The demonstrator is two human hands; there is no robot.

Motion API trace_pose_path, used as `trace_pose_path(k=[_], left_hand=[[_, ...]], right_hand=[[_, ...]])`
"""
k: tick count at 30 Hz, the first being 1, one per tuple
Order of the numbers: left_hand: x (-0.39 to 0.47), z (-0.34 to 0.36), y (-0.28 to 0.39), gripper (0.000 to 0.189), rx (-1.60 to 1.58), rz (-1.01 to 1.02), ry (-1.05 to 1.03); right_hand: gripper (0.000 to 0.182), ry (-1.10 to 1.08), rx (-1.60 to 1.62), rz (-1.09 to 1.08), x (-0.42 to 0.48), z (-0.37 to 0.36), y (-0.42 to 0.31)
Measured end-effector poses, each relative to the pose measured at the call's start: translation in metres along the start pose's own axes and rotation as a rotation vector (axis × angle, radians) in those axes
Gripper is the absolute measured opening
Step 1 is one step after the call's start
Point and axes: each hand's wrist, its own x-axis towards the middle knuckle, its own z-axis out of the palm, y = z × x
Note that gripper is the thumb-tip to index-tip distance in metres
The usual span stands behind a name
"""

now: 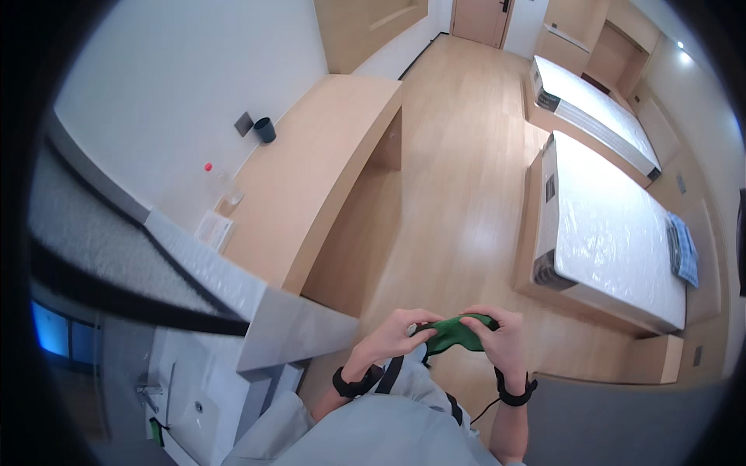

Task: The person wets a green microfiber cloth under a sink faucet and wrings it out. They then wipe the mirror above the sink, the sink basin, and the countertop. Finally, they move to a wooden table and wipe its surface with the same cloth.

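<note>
A green cloth piece with dark edging (457, 334) is stretched between my two hands in front of my body. My left hand (393, 335) pinches its left end between thumb and fingers. At the other end, my right hand (502, 338) grips the cloth, thumb on the near face and fingers behind its upper edge. The lower edge hangs in a shallow wave above the floor. Black bands circle both wrists, and a thin dark cord runs from the right one towards my body.
To my left stands a white sink (201, 402) with a metal faucet (148, 396); another green-and-black item (156, 432) lies at its rim. A long wooden desk (326, 145) carries a dark cup (265, 130) and a clear bottle (224, 186). Plastic-wrapped mattresses (618, 233) lie right, one bearing folded blue fabric (683, 249).
</note>
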Motion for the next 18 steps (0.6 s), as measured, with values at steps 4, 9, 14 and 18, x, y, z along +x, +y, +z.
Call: trace_pose_path(k=[4, 9, 14, 18], left_hand=[[0.087, -0.027, -0.013, 0.022, 0.033, -0.003, -0.026], [0.165, -0.076, -0.038, 0.027, -0.216, -0.171, 0.059], [0.185, -0.152, -0.081, 0.027, -0.205, -0.356, 0.401], [0.221, -0.211, -0.117, 0.026, -0.352, -0.345, 0.702]], right_hand=[[0.013, 0.033, -0.018, 0.103, 0.093, -0.028, 0.029], [0.017, -0.043, 0.189, 0.178, 0.214, -0.026, 0.076], [0.021, -0.351, 0.240, 0.248, 0.341, 0.027, 0.108], [0.040, -0.811, 0.961, 0.672, 0.415, 0.086, 0.178]])
